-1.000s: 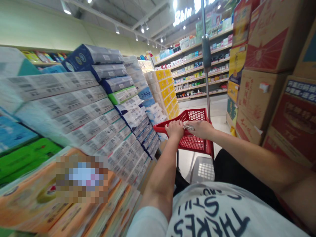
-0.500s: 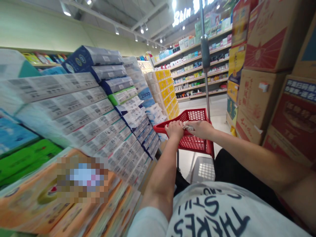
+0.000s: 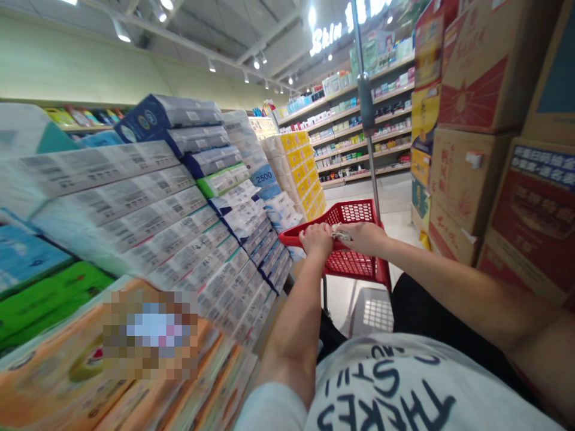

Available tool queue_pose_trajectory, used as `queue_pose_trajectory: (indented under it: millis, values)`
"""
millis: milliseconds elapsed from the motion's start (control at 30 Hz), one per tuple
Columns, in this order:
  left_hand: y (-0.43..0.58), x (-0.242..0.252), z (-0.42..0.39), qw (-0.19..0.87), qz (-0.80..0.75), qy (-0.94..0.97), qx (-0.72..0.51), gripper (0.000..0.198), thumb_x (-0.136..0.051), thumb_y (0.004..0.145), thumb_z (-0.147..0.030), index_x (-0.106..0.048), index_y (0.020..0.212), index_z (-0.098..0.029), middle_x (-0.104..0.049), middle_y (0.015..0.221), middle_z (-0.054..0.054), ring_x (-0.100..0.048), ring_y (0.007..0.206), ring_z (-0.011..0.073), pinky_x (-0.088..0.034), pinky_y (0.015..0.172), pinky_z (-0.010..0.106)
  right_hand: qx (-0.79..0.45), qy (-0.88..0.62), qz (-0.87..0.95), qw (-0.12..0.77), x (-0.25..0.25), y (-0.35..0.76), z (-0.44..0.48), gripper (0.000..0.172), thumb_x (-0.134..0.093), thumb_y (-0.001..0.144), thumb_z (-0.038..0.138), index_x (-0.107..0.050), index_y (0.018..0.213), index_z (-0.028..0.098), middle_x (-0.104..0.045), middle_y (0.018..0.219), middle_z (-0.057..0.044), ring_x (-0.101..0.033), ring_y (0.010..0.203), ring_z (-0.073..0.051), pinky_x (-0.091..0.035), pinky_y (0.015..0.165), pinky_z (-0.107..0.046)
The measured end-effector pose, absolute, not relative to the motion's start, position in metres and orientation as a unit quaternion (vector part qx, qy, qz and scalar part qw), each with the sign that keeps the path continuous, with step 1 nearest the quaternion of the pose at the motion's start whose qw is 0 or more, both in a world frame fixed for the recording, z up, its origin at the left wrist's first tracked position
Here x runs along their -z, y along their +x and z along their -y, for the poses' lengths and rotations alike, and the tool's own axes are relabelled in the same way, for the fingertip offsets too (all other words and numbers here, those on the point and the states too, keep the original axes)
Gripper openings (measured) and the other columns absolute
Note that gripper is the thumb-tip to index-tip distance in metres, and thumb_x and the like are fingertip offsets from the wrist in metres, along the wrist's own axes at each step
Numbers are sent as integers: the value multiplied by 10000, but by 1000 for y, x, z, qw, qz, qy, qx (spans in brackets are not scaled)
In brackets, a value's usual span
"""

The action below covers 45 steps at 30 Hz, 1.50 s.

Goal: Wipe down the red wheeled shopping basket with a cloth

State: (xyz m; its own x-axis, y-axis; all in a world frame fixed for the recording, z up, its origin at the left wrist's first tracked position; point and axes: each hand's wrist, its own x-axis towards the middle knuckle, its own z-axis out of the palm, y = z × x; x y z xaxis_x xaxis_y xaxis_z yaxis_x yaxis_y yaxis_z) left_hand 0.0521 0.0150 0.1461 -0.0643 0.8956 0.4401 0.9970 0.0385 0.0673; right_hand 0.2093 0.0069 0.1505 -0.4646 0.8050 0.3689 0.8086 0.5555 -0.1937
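While you grip red cart (image 3: pixel 354 211) rim, left hand (image 3: pixel 317 238) and right hand (image 3: pixel 365 236) clamped together, basket looks empty; nothing picked from tissue packs (image 3: pixel 179 197) yet.

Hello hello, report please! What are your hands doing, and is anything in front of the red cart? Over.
Left hand and right hand both gripping red cart rim. Aisle ahead open; cardboard boxes close right.
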Motion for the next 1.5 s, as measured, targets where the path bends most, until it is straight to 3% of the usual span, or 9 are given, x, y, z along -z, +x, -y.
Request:
queue_pose_trajectory:
  millis: [633,1200,1500]
  values:
    - [52,-144,-16,144,708,-667,182,389,-237,988,-345,-612,923,-266,-647,1076,27,-521,1080,188,-289,1022,434,14,-467,858,211,-154,210,-1,358,-402,892,475,-589,1151,312,-706,993,-23,-666,832,-219,-410,626,-265]
    - [54,-148,-13,140,710,-667,177,406,-229,987,-339,-622,921,-263,-651,1080,29,-529,1073,195,-299,1010,440,-1,-490,847,207,-154,210,-2,429,-440,879,485,-533,1262,316,-708,1023,-43,-672,867,-239,-434,673,-287]
    - [53,-147,-13,139,709,-667,180,400,-237,989,-346,-623,927,-261,-650,1079,31,-527,1067,191,-295,1017,437,-9,-489,850,196,-154,211,-6,366,-402,890,468,-617,1109,268,-706,992,-53,-666,855,-237,-426,650,-286]
